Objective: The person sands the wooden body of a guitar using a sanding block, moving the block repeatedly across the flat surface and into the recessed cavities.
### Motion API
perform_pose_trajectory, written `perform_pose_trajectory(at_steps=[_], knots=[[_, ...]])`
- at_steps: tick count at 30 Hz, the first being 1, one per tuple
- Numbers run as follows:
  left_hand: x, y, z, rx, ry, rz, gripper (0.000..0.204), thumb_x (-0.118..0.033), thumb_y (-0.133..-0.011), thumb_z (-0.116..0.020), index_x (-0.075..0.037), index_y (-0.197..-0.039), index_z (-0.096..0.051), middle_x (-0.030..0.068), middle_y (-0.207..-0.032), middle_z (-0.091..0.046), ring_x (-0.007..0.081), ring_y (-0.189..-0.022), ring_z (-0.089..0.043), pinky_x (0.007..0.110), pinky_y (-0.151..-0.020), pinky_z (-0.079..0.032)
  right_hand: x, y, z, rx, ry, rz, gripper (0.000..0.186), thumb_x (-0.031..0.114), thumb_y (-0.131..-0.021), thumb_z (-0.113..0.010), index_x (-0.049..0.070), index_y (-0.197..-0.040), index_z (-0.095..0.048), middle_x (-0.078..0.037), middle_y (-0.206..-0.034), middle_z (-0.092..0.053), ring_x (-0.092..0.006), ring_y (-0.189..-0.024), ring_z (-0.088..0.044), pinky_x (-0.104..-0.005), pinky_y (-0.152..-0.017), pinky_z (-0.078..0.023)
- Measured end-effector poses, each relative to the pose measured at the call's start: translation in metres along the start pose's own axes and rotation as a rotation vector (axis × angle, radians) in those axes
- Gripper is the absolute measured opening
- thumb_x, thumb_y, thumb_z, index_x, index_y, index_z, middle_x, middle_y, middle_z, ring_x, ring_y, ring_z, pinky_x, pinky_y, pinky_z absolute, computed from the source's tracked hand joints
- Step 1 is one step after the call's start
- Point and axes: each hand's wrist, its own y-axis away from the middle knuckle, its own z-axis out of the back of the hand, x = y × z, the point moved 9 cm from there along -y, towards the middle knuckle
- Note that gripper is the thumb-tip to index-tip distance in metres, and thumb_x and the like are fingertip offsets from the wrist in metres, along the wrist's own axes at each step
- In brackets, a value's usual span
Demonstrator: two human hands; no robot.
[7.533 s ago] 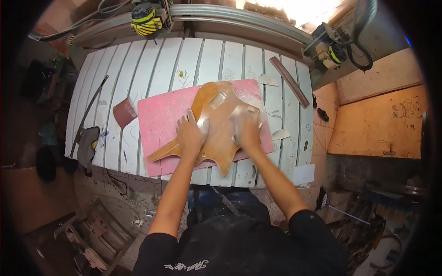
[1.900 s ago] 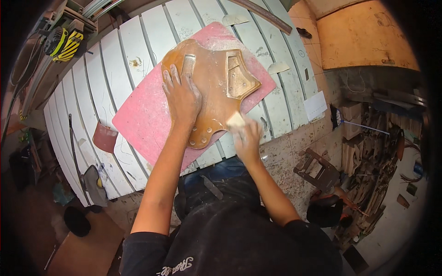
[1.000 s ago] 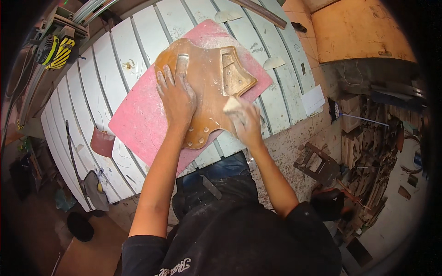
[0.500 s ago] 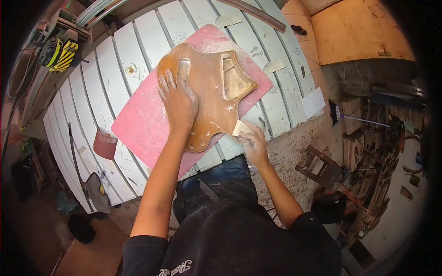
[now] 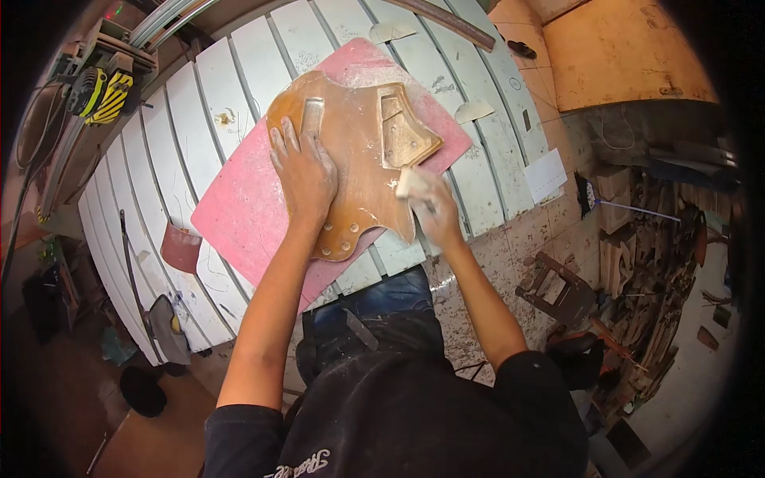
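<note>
Left hand (image 5: 307, 177) flat on pocketed wooden body (image 5: 355, 143), right hand (image 5: 438, 213) closed around pale block (image 5: 409, 182)

Having the guitar body (image 5: 358, 151) beneath the left fingers (image 5: 292, 139), on a mat (image 5: 239, 191) on the surface (image 5: 182, 127); holding a block (image 5: 405, 183) in the right fingers (image 5: 425, 197), having a sheet (image 5: 180, 248) left of both, a bar (image 5: 453, 24) beyond both.

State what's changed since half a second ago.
The right hand has moved away from the person, carrying the pale block up the right side of the wooden body, toward the large recess. Nothing was picked up or let go. The left hand stays on the body, over the pink board.
</note>
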Motion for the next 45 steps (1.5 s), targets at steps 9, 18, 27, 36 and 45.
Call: perform_pose_trajectory(at_steps=[9,18,27,36,45], knots=[[0.000,0.002,0.004,0.010,-0.028,0.010,0.033,-0.013,-0.102,-0.054,0.004,-0.130,-0.064,0.0362,-0.162,-0.041,0.0579,-0.151,-0.034,0.064,-0.126,-0.026,0.016,0.037,0.004,-0.009,-0.011,0.052,0.010,0.000,-0.096,-0.067,0.005,-0.104,-0.071,-0.024,-0.143,-0.066,-0.0409,-0.138,-0.059,-0.0498,-0.116,-0.044],[0.002,0.002,0.004,0.013,-0.029,0.012,0.034,-0.013,-0.103,-0.054,0.003,-0.132,-0.064,0.0355,-0.163,-0.039,0.0569,-0.152,-0.032,0.064,-0.126,-0.026,0.041,0.000,-0.008,-0.091,0.199,-0.022,0.017,0.007,-0.094,-0.070,0.003,-0.110,-0.072,-0.020,-0.137,-0.068,-0.0399,-0.125,-0.060,-0.0510,-0.110,-0.041],[0.007,0.004,0.001,0.015,-0.018,0.034,0.034,-0.015,-0.105,-0.052,0.002,-0.132,-0.063,0.0353,-0.163,-0.040,0.0561,-0.152,-0.032,0.064,-0.126,-0.025,0.046,-0.039,0.004,-0.298,0.427,-0.095,0.015,0.014,-0.102,-0.061,0.006,-0.111,-0.070,-0.019,-0.127,-0.067,-0.0428,-0.118,-0.059,-0.0530,-0.105,-0.042],[0.002,0.001,0.001,0.002,-0.032,0.056,0.035,-0.015,-0.104,-0.052,0.003,-0.133,-0.063,0.0341,-0.163,-0.041,0.0560,-0.153,-0.032,0.063,-0.127,-0.026,0.049,-0.026,-0.008,-0.272,0.492,-0.167,0.013,0.017,-0.099,-0.066,0.007,-0.104,-0.072,-0.018,-0.121,-0.068,-0.0391,-0.120,-0.057,-0.0528,-0.110,-0.037],[0.001,-0.001,0.003,-0.012,-0.011,0.074,0.036,-0.014,-0.104,-0.052,0.004,-0.133,-0.062,0.0345,-0.163,-0.040,0.0565,-0.152,-0.033,0.064,-0.126,-0.026,0.030,-0.037,-0.003,-0.335,0.511,-0.145,0.011,0.015,-0.097,-0.066,0.005,-0.100,-0.067,-0.019,-0.114,-0.066,-0.0405,-0.113,-0.055,-0.0544,-0.102,-0.039]])
